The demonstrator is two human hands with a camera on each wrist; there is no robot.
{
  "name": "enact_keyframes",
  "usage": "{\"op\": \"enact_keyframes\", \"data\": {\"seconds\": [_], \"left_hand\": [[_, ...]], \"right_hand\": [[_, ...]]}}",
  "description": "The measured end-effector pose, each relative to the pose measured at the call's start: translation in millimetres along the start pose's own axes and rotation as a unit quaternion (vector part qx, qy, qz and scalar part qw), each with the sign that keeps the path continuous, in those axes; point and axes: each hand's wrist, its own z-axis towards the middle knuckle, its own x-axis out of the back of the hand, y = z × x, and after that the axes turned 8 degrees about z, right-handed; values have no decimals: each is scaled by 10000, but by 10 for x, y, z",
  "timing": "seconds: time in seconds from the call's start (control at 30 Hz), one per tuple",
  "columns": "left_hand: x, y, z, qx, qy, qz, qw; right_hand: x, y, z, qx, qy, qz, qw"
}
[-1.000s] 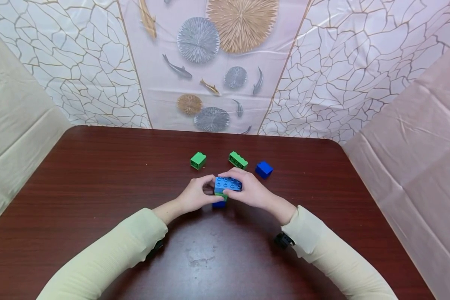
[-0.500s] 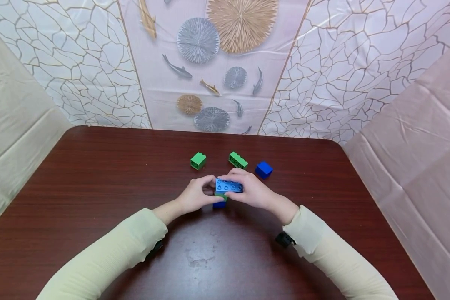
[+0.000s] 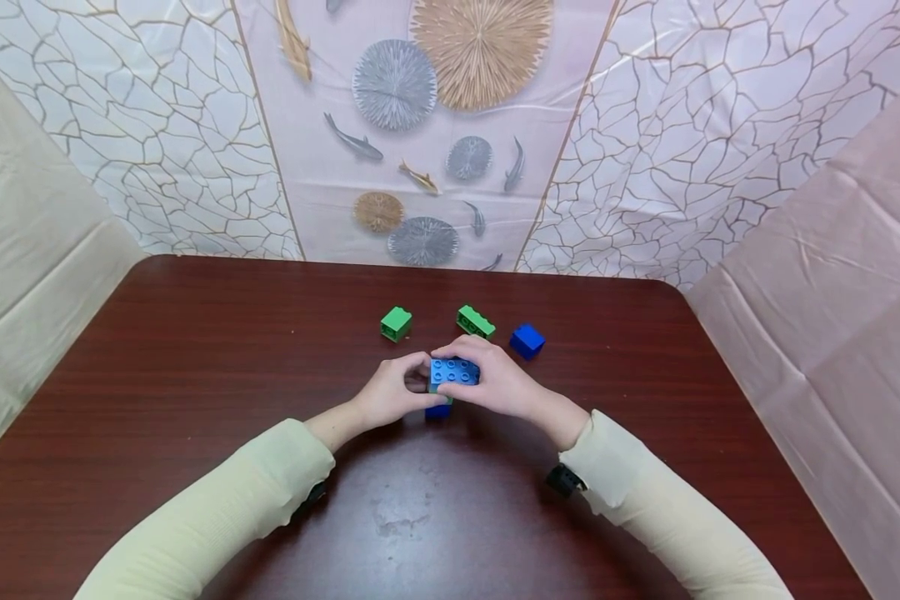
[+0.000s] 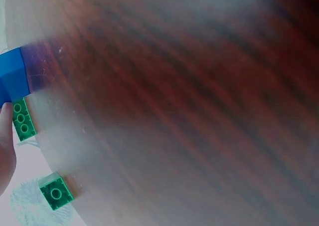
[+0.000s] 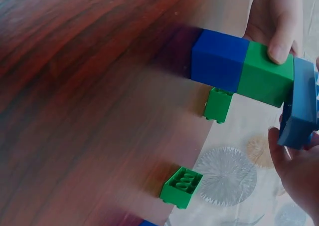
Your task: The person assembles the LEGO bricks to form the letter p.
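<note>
Near the middle of the table stands a small stack, with a dark blue brick [image 5: 219, 59] at the bottom and a green brick [image 5: 266, 74] above it. My left hand [image 3: 390, 392] pinches the green brick, its thumb lying on one side. On top, a lighter blue studded building brick [image 3: 453, 372] sits right at the green brick's upper face and sticks out to the right. My right hand [image 3: 502, 379] grips that lighter blue brick between thumb and fingers, hiding its right end. In the left wrist view the stack's dark blue brick [image 4: 12, 76] shows at the edge, beside a fingertip.
Behind the hands lie loose bricks on the dark wooden table [image 3: 195, 350]: a green one [image 3: 396, 324], a longer green one [image 3: 476, 322] on its side, and a dark blue one [image 3: 527, 342]. A patterned cloth [image 3: 420, 208] rises beyond the table's far edge.
The lighter blue brick has levelled out over the stack and shifted slightly left with the right hand, whose fingers now cover more of its right end. The left hand has stayed put.
</note>
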Motion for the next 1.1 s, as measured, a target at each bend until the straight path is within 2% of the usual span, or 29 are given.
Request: {"op": "enact_keyframes", "data": {"seconds": [0.2,0.33,0.5,0.63,0.87,1.1], "left_hand": [[76,247,-74,-124,-4,-39,9999],[85,275,-78,-155,15,16,9999],[27,105,-19,-138,25,36,9999],[-23,-51,26,-62,46,22,10000],[-22,-79,31,73,-28,61,10000],[-15,-81,26,77,-40,130,9999]], "right_hand": [[4,-44,28,43,10,-87,10000],[10,-82,38,79,-42,-269,9996],[19,-121,56,4,-125,-509,9986],[28,-93,35,-212,-206,-371,9989],[82,17,-88,-597,-53,-48,9982],[95,40,-116,-446,46,-58,9990]]}}
